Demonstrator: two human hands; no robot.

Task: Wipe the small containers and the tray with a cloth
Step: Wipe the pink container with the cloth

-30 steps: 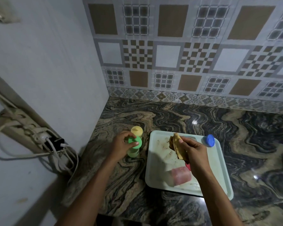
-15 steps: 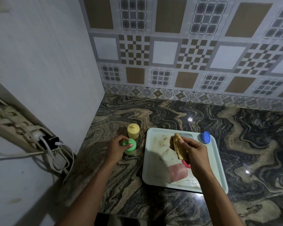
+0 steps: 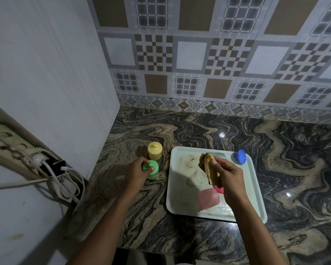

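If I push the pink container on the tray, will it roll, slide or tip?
The pink container seems to lie on its side, so it probably cannot tip further; it may roll or slide on the smooth tray. It looks like thin translucent plastic, so likely light and not fragile.

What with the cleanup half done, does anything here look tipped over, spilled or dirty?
The pink container lies on its side near the tray's front edge, unlike the yellow container and green container standing upright on the counter. Brownish smears and specks mark the tray's floor.
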